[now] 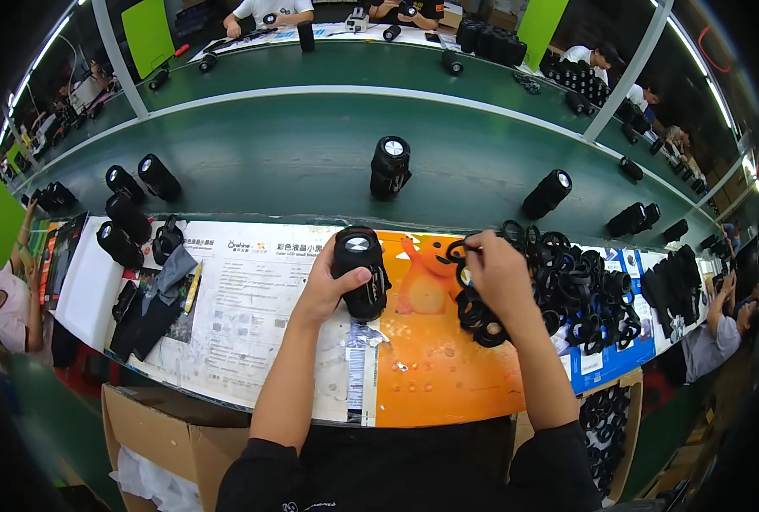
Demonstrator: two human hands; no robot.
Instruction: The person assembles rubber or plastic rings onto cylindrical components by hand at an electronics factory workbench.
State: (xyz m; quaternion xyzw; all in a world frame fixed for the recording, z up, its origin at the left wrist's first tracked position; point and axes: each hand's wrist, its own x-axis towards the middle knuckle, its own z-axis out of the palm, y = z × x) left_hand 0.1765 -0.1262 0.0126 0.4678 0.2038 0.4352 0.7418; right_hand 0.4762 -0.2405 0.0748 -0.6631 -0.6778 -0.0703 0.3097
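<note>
My left hand (321, 292) is wrapped round a black cylindrical speaker (366, 294), which stands nearly upright with its silver round end facing up. The thumb lies across its front. To the right, my right hand (500, 277) pinches a black ring-shaped strap (458, 250) at the near-left edge of a heap of black rings (580, 294). The fingertips partly hide that strap, and more rings hang or lie just below it. A gap of orange printed board (435, 358) separates the two hands.
Beyond the worktop runs a green conveyor belt (277, 136) carrying several black speakers (390, 166). Speakers and a grey cloth (170, 277) lie at left, beside a yellow pen (193, 288). Cardboard boxes (149, 427) stand below the near edge. Other people work across and alongside.
</note>
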